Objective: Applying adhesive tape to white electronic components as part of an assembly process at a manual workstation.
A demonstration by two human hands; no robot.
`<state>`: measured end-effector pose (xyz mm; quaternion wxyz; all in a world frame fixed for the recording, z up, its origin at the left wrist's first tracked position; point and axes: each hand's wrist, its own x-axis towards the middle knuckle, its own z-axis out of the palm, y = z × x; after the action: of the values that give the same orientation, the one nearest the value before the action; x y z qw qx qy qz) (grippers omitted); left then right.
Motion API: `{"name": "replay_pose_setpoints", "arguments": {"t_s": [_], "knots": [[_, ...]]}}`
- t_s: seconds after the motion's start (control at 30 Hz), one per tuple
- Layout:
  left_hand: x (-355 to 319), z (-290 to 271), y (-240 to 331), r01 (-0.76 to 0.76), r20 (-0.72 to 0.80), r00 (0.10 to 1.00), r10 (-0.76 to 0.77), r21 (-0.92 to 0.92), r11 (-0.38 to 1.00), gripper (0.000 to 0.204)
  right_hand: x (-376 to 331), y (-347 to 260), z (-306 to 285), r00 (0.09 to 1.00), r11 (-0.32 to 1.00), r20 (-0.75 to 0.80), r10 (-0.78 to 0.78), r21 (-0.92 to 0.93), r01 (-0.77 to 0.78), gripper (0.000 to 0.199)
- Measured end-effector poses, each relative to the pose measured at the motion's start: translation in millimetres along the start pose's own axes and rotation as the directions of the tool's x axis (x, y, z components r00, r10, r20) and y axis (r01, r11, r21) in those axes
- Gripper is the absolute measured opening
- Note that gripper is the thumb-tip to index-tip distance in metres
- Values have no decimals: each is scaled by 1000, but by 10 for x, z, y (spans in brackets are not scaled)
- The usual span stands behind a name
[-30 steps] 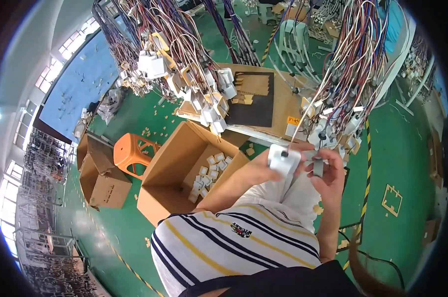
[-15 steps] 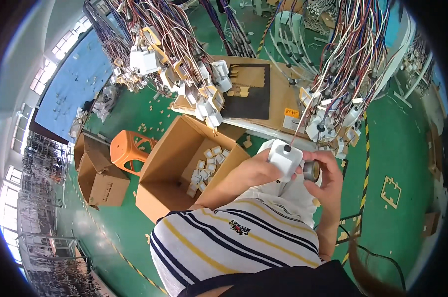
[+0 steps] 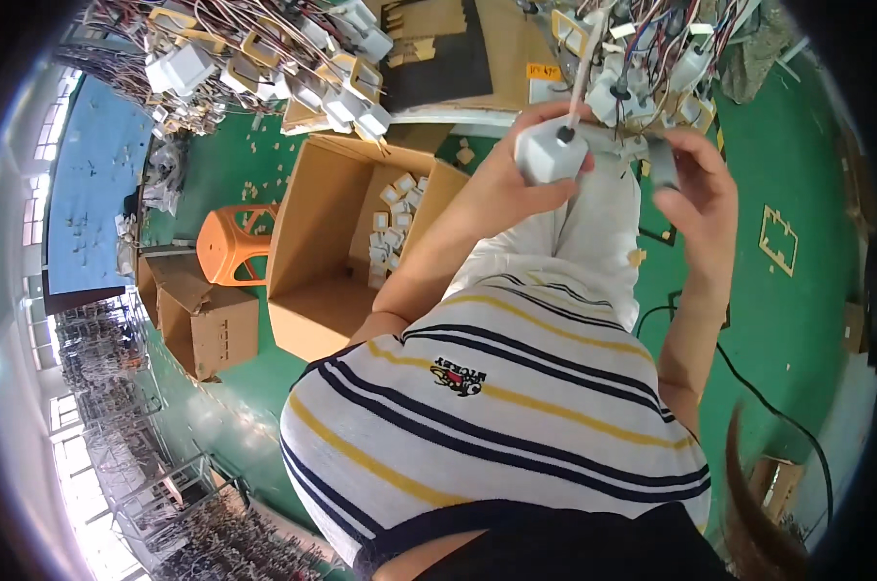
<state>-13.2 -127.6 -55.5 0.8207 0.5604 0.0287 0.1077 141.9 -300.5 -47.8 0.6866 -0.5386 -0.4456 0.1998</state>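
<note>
My left hand (image 3: 509, 172) grips a small white plastic box (image 3: 549, 154) with a dark round socket on top and a wire running up from it. My right hand (image 3: 700, 189) is raised beside it, fingers curled around a small grey part (image 3: 662, 165). Both hands are just below a hanging bundle of coloured wires with white boxes (image 3: 642, 58). My striped shirt fills the lower middle of the view.
An open cardboard box (image 3: 312, 242) holding several small white boxes stands on the green floor at my left. Beyond it sit an orange plastic stool (image 3: 230, 242) and smaller cartons (image 3: 201, 315). More wire harnesses with white boxes (image 3: 274, 68) hang at the top left.
Both hands have risen toward the hanging wires, the left still holding the white box. The view has tilted so the carton and my shirt sit closer to the centre.
</note>
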Motion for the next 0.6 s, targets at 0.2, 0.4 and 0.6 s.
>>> {"name": "replay_pose_setpoints", "arguments": {"t_s": [0.2,0.4,0.6], "knots": [[-60,174,7,-120,-123,963,240,600,791,70,88,-132,238,996,967,76,48,-253,-28,47],[-58,130,-98,-140,-86,968,234,588,796,72,114,-210,187,970,938,244,-9,-334,93,51],[-49,128,-109,-114,-78,976,202,607,787,72,166,-140,79,905,982,425,-1,-169,80,54]]}}
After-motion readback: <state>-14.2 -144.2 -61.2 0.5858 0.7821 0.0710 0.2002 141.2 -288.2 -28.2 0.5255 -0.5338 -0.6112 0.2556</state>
